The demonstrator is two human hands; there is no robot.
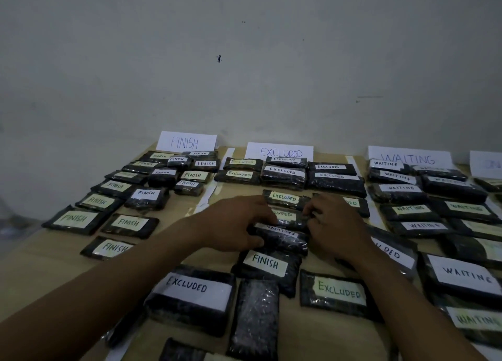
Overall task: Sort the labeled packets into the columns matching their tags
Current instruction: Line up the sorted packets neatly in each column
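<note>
— Where is the packet [281, 238] being handled?
— In the middle column of the table [40, 252], in line with the EXCLUDED sign [281, 152] that stands against the wall [244, 62]. Its own tag reads EXCLUDED, upside down from here.
— What does the left hand [239, 225] do?
— It grips the packet's left end, fingers curled over the top and thumb at the near edge.
— And the right hand [335, 227]?
— Its fingers are curled at the right end, where this packet meets the second packet [289, 216] just behind it. I cannot tell whether it grips either one.
— What lies nearest?
— A FINISH packet [267, 265] touches the near edge of the gripped one. It sits in the mixed group close to the person, with EXCLUDED-tagged ones on both sides.
— The other columns?
— On the left, packets tagged FINISH lie below the FINISH sign [187, 142]. On the right, WAITING ones lie below the WAITING sign [410, 158]. A fourth sign [486, 164] at the far right is cut off and unreadable.
</note>
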